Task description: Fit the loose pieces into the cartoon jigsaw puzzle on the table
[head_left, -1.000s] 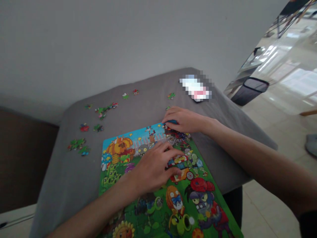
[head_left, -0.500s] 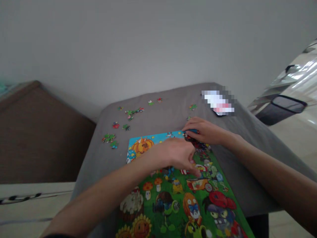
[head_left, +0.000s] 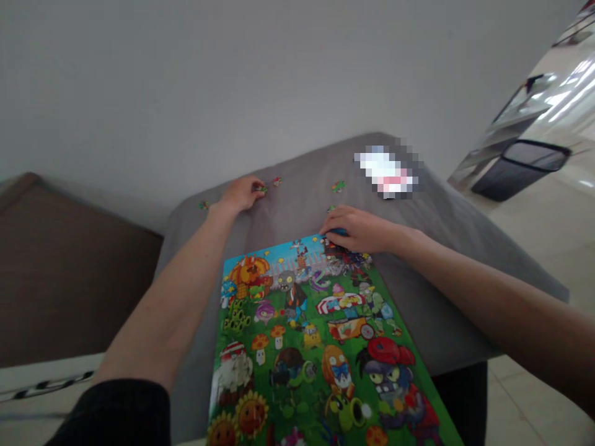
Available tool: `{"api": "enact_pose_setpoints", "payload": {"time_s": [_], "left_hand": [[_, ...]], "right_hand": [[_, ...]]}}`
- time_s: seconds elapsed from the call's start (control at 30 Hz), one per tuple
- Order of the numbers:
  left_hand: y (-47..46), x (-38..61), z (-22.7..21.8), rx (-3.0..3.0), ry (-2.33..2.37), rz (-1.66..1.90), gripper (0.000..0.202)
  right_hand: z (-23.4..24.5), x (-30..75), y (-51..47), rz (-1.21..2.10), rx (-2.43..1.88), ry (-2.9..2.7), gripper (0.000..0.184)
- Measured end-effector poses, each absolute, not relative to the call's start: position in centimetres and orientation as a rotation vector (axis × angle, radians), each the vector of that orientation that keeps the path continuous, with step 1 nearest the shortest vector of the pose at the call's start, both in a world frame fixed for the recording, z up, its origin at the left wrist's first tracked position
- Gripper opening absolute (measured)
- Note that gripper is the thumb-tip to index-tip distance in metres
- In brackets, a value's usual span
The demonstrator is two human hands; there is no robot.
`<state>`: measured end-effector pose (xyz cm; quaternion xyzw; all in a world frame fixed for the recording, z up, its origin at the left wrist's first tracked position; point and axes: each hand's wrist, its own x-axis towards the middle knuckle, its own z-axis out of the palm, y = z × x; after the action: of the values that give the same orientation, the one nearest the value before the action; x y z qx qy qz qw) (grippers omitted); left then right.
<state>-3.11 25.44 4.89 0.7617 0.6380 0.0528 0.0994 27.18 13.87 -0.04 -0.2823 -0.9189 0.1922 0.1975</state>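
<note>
A bright cartoon picture board [head_left: 297, 365], which looks like a jigsaw picture, lies on the grey-covered table. At its top right corner, my right hand [head_left: 356, 228] is closed with curled fingers over the edge; blue shows beneath them. My left hand [head_left: 242, 194] reaches to the far side of the table, its thumb and forefinger pinching a small green jigsaw piece [head_left: 263, 189]. Just right of those fingertips lies a red-and-white jigsaw piece [head_left: 277, 181]. My left forearm hides part of the table's left side.
Loose pieces lie on the grey cloth [head_left: 297, 210]: a green piece [head_left: 339, 186], one beside my right fingers [head_left: 331, 209], and one at far left [head_left: 203, 205]. A phone [head_left: 385, 173] with blurred screen lies at the back right. A dark bin [head_left: 520, 167] stands on the floor.
My left hand has moved from above the picture board to the back left, onto a small piece, uncovering the board's middle. My right hand stays at the corner. The view has shifted slightly.
</note>
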Motion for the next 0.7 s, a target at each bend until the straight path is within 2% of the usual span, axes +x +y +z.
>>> {"api": "enact_pose_setpoints", "payload": {"time_s": [0.1, 0.2, 0.37, 0.5, 0.6, 0.7], "left_hand": [[25.3, -2.9, 5.0, 2.213, 1.902, 0.235, 0.024], [23.8, -2.7, 5.8, 2.19, 1.919, 0.358, 0.034], [16.1, -3.2, 7.1, 2.199, 1.759, 0.477, 0.041], [4.7, -3.8, 7.3, 2.044, 1.639, 0.662, 0.016], [-3.7, -4.6, 6.9, 1.954, 1.613, 0.501, 0.009], [-9.4, -5.2, 6.3, 1.867, 1.635, 0.472, 0.031]], "right_hand": [[-0.2, 27.4, 13.9, 0.534, -0.78, -2.569, 0.025], [-0.5, 27.8, 14.0, 0.52, -0.765, -2.56, 0.026], [-0.7, 28.4, 14.4, 0.519, -0.745, -2.561, 0.025], [-0.7, 28.4, 14.5, 0.473, -0.742, -2.587, 0.026], [-0.7, 28.3, 14.3, 0.413, -0.747, -2.604, 0.028], [-0.4, 28.2, 14.2, 0.377, -0.786, -2.646, 0.028]]}}
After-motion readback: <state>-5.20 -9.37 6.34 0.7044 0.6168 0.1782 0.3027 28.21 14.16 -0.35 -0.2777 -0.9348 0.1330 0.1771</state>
